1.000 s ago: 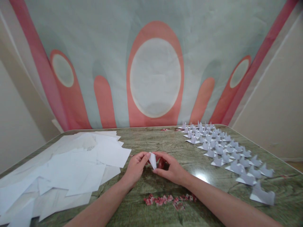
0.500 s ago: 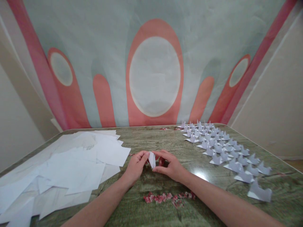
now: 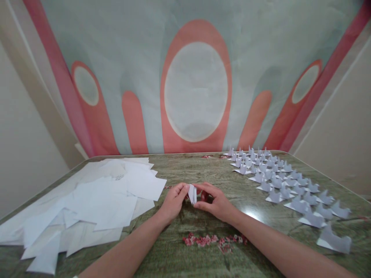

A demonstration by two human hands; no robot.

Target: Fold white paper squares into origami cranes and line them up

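A small folded piece of white paper [image 3: 192, 194] is held between my two hands, over the middle of the table. My left hand [image 3: 174, 200] pinches its left edge between thumb and fingers. From the other side, my right hand [image 3: 213, 200] grips the right edge, thumb below and fingertips above. The paper stands tilted with several layers showing along its right side. Part of it is hidden behind my fingers.
Loose white sheets [image 3: 104, 200] lie overlapping on the left of the wood-grain table [image 3: 179, 247]. Several folded paper birds [image 3: 311, 218] stand in rows on the right. A printed backdrop [image 3: 139, 50] rises behind the table's far edge.
The whole view has shifted slightly, so table and hands appear further right. The folded paper is turned a little, showing more of its layered edge; both hands keep hold of it.
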